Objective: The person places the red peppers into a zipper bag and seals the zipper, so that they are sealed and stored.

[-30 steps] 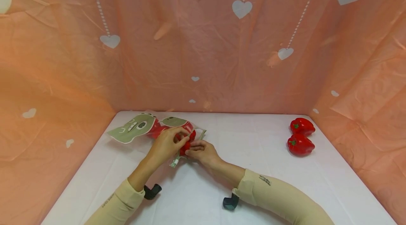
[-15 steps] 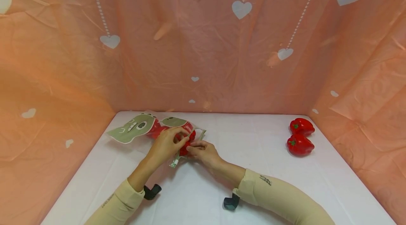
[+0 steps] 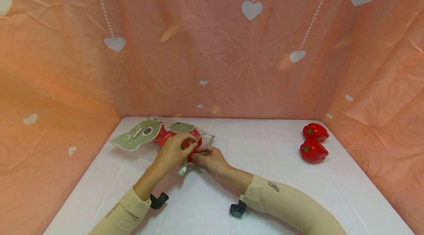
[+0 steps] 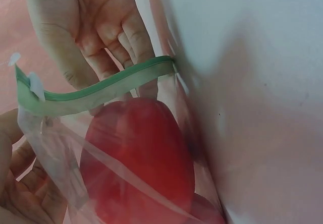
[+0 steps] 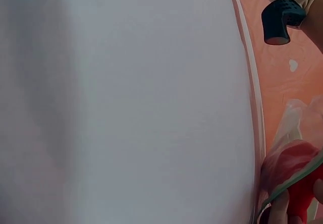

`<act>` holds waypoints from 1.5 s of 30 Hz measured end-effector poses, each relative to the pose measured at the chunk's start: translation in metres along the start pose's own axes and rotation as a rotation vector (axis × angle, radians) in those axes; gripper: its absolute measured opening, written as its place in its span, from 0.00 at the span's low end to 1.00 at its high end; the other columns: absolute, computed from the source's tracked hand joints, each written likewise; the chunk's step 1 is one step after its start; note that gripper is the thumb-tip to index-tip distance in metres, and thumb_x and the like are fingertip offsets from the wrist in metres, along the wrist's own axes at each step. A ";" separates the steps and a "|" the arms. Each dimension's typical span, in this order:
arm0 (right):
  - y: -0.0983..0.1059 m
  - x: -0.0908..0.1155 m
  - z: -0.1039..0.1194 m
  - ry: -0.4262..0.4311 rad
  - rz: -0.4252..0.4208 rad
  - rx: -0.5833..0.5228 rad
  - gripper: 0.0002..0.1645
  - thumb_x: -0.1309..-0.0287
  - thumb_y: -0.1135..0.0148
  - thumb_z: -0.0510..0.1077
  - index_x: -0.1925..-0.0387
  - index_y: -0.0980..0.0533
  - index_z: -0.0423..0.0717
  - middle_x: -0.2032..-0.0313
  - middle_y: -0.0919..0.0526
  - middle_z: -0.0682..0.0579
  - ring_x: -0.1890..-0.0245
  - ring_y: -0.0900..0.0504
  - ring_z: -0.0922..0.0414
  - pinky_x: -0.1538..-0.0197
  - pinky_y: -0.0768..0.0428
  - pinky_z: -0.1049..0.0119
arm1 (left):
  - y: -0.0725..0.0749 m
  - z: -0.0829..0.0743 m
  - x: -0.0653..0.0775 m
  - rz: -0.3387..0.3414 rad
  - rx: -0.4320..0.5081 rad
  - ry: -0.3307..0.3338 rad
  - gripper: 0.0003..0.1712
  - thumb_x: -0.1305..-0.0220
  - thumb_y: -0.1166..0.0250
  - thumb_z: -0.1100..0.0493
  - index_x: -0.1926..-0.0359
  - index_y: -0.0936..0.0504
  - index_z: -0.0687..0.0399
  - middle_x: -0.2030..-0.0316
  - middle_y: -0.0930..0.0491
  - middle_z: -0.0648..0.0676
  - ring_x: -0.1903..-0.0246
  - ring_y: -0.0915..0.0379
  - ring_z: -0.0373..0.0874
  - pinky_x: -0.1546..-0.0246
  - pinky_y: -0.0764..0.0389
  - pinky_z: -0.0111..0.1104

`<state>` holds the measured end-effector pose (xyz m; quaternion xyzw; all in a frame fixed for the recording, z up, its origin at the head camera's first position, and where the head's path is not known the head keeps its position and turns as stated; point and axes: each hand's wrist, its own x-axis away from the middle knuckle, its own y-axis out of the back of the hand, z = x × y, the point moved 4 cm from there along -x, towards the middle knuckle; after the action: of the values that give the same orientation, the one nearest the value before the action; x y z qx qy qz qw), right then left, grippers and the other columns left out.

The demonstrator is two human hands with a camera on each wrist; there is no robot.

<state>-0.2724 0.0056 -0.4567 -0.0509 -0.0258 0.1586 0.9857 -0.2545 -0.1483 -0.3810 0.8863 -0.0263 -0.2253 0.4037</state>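
A clear zip bag (image 3: 134,137) with a green cartoon print lies at the table's back left, several red shapes inside it. My left hand (image 3: 173,150) pinches the rim of its mouth. At that opening my right hand (image 3: 212,159) holds the end of a red bell pepper (image 4: 136,158), thumb on one side and fingers on the other. In the left wrist view most of this pepper is inside the bag, and the right fingertips reach past the green zip strip (image 4: 108,85). My left hand's fingertips are partly hidden behind the film.
Two more red bell peppers (image 3: 314,151) with green stems lie touching at the right rear of the white table (image 3: 281,168). Orange cloth with white hearts (image 3: 251,10) encloses the table at the back and sides. A dark camera mount (image 3: 159,200) juts from each wrist.
The pepper at the bag's mouth has shifted left, deeper into the bag, with my right hand following slightly. My left hand stays at the rim. The two peppers at the right have not moved.
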 end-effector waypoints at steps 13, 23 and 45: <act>0.008 0.000 -0.003 0.007 0.026 0.100 0.21 0.38 0.28 0.30 0.46 0.22 0.24 0.57 0.10 0.44 0.57 0.12 0.59 0.52 0.14 0.67 | -0.001 0.001 0.001 0.022 0.006 0.042 0.09 0.30 0.25 0.57 0.52 0.10 0.50 0.52 0.13 0.54 0.72 0.27 0.40 0.69 0.22 0.34; 0.023 0.004 0.001 -0.011 0.053 0.111 0.21 0.36 0.31 0.29 0.44 0.23 0.23 0.56 0.11 0.38 0.58 0.10 0.56 0.48 0.12 0.60 | -0.003 0.003 0.000 0.026 0.017 0.039 0.08 0.31 0.25 0.59 0.52 0.11 0.49 0.53 0.13 0.54 0.73 0.26 0.39 0.69 0.21 0.35; 0.094 0.034 0.030 -0.016 0.053 0.323 0.26 0.31 0.31 0.35 0.37 0.26 0.27 0.44 0.16 0.31 0.49 0.12 0.53 0.45 0.14 0.59 | -0.001 0.003 0.001 0.043 0.029 0.058 0.10 0.31 0.24 0.58 0.50 0.10 0.50 0.58 0.15 0.51 0.75 0.26 0.38 0.73 0.21 0.31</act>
<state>-0.2711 0.1081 -0.4357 0.1087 -0.0062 0.1872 0.9763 -0.2544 -0.1501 -0.3838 0.8976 -0.0370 -0.1903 0.3959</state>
